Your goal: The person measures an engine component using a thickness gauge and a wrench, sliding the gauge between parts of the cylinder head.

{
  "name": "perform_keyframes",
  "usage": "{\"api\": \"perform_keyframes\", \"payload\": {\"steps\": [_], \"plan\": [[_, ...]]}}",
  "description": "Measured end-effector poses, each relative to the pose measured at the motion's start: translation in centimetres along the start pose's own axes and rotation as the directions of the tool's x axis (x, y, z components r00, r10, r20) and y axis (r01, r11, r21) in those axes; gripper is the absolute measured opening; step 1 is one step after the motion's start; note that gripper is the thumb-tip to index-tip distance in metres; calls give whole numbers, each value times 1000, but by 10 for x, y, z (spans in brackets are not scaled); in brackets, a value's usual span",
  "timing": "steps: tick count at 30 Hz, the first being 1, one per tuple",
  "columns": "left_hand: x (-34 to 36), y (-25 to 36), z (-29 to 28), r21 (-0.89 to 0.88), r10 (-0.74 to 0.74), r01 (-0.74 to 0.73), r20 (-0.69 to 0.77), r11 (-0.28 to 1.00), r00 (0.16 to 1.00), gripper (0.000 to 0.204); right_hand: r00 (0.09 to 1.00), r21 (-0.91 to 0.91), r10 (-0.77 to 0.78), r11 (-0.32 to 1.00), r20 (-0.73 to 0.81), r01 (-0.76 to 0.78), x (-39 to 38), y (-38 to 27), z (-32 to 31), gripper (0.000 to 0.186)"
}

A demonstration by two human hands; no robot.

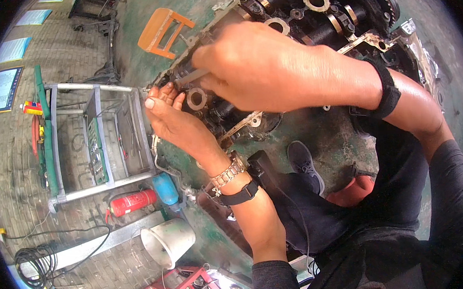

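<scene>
Over the engine [297, 14], the right hand [252, 67] gripped a grey rod [192, 77]; the left hand [172, 119] curled alongside, its hold unclear. A camshaft [350, 14] lay seated; work appeared unfinished.

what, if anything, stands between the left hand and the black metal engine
Nothing visible: the left hand is at the left end of the engine. A slim grey tool in the right hand is close to the left fingers; contact is unclear.

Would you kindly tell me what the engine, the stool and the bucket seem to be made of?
Engine: apparently metal, dark and oily, judging by its hard glints.
Stool: probably varnished wood, given its orange colour and blocky build.
Bucket: likely plastic, given its pale, smooth wall; painted metal remains possible.
</scene>
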State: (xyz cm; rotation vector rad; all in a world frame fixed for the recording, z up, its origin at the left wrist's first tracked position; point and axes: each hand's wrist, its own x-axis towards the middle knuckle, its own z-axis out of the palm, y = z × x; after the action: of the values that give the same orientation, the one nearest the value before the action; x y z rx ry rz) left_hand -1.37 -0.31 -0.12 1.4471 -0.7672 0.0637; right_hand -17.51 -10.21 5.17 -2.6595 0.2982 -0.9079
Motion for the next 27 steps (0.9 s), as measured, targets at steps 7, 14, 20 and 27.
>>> {"api": "perform_keyframes", "payload": {"steps": [7,14,20,27], "plan": [[3,2,-1,20,-57,57,-5,998,998,58,984,-64,-171,983,40,174,-14,-23,8,25],[0,-1,1,-40,-13,12,-8,999,1000,57,933,-77,-274,951,232,298,-23,-33,13,33],[0,0,3,-75,-50,48,-17,996,999,58,948,30,-264,964,175,263,-21,-35,21,28],[-2,7,6,-52,-44,42,-41,998,998,61,957,61,-246,969,151,240,-21,-36,23,25]]}}
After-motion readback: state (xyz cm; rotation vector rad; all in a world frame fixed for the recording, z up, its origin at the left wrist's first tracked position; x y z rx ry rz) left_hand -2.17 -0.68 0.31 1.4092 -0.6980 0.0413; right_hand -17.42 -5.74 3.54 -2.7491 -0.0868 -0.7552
